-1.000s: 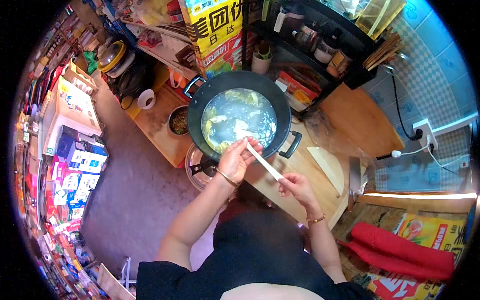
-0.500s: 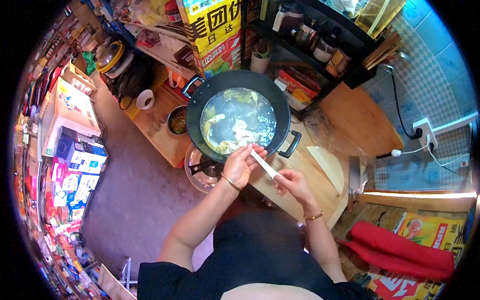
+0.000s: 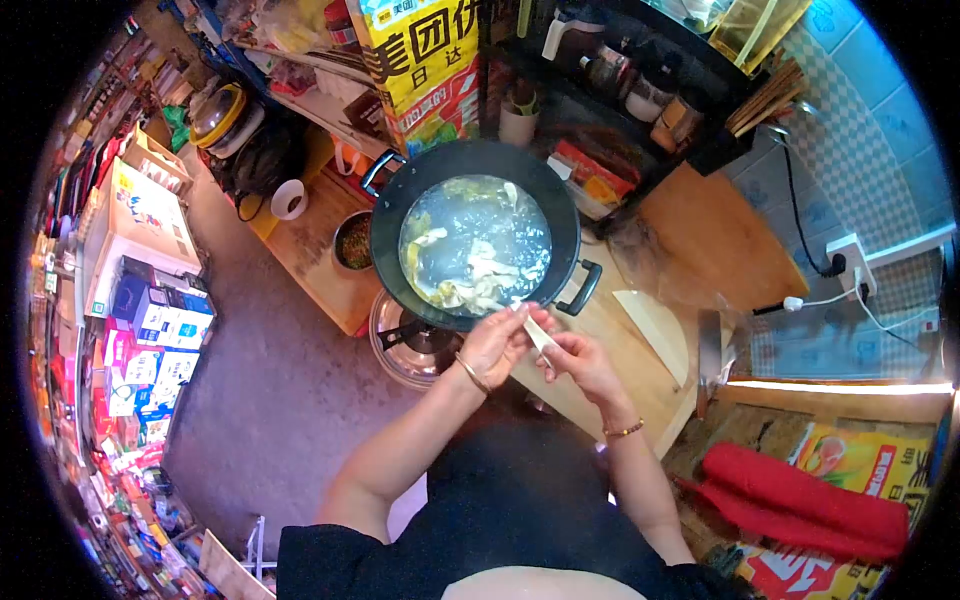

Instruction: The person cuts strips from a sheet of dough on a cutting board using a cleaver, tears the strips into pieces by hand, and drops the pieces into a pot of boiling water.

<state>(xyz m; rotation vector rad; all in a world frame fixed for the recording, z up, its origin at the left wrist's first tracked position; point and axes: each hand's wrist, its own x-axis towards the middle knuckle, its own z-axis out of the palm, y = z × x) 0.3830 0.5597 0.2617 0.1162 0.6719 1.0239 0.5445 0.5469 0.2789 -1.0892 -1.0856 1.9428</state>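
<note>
White and dough-like, a narrow, soft-looking strip (image 3: 541, 342) is grasped at both ends by two bare hands, at the 5 o'clock rim of a wide, round black pot (image 3: 566, 225). The left hand (image 3: 500, 342), a gold-coloured bangle (image 3: 472, 375) at its wrist, pinches the upper end; the right hand (image 3: 582, 367), above a beaded bracelet (image 3: 625, 430), clasps the lower end between thumb and fingers. Good handling would seem to call for a light, even pinch from each grip, fingertips clear of the liquid, which may be hot; a release low over it would probably splash least.

Short, pale and flat-looking, the strip slants from 11 o'clock down toward 5, its ends partly hidden by fingers. Inside the pot, cloudy, glinting liquid (image 3: 465, 225) carries crinkled white pieces (image 3: 488, 265) toward 6 o'clock and yellow-green, leafy-looking bits (image 3: 465, 187) along the edge.

Outward at 4 o'clock, on the pale wooden surface (image 3: 640, 400), lies a flat, cream-white wedge (image 3: 657, 338) with one curved side; just past it rests a broad, metal-bladed knife (image 3: 709, 350). At 9 o'clock, close by the pot, sits a round bowl (image 3: 337, 245) of dark, speckled contents.
</note>
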